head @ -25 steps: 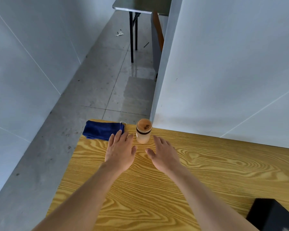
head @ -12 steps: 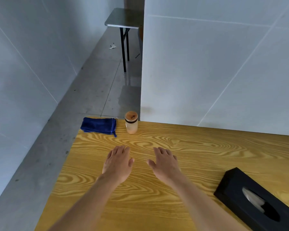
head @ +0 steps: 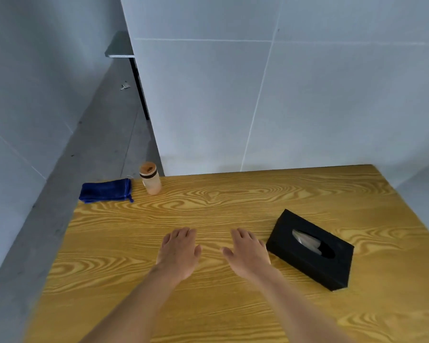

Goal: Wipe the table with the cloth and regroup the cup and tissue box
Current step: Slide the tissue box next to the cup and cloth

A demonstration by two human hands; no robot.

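Both grips empty: left hand and right hand spread flat, lower centre, over yellow wood-grain table. Folded blue cloth beside wooden-lidded translucent cup, upper left. Black rectangular tissue box right of centre.

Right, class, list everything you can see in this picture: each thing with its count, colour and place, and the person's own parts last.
table: one, yellow wood grain, fills the lower view
cloth: one, dark blue, folded, far left corner of the table
cup: one, pale with a brown lid, upright just right of the cloth
tissue box: one, black, right side, a tissue in its slot
far table: one, grey top, black leg, partly hidden behind the wall
left hand: one, open, empty, mid table
right hand: one, open, empty, beside the tissue box
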